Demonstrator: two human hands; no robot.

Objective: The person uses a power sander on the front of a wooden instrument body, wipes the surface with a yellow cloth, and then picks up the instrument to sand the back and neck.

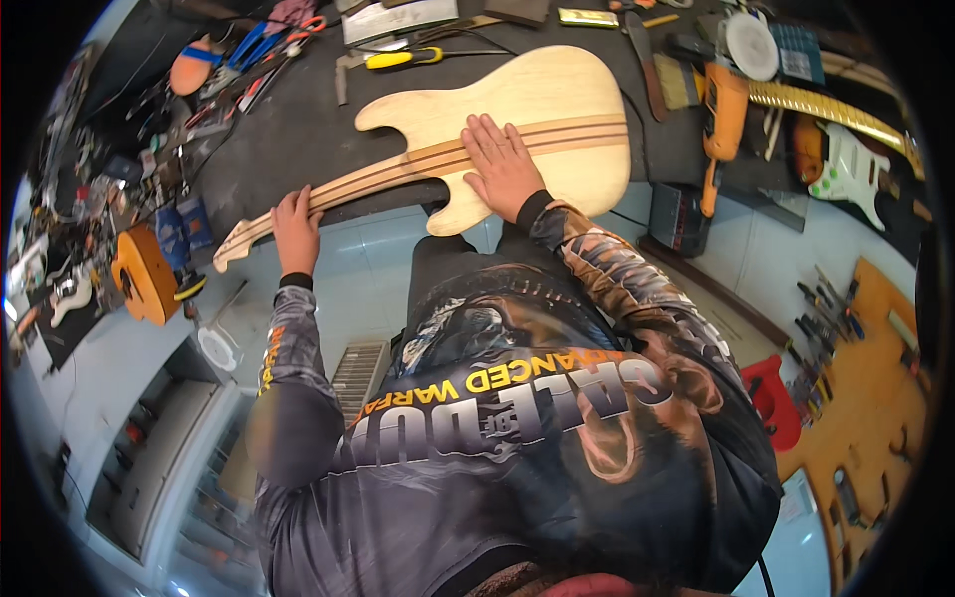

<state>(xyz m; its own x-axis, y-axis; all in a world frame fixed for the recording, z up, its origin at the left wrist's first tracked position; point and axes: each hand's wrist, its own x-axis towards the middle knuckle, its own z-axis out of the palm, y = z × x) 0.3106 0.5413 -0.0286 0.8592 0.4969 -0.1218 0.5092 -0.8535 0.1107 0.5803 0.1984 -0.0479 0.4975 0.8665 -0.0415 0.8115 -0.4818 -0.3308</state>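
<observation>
An unfinished electric guitar of pale bare wood lies across the dark bench top in front of me. Darker brown stripes run along its middle and down the neck. The body is to the right; the neck slants down left to the headstock past the bench's near edge. My left hand is closed over the neck close to the headstock, its thumb mostly hidden. Flat on the body, just right of the neck joint, rests my right hand, its fingers stretched out and a little apart.
Behind the guitar are a yellow-handled screwdriver and a metal caliper-like tool. An orange power tool, a brush and a white-and-green guitar body stand right. Pliers and clutter crowd the left, above a small orange-brown guitar body.
</observation>
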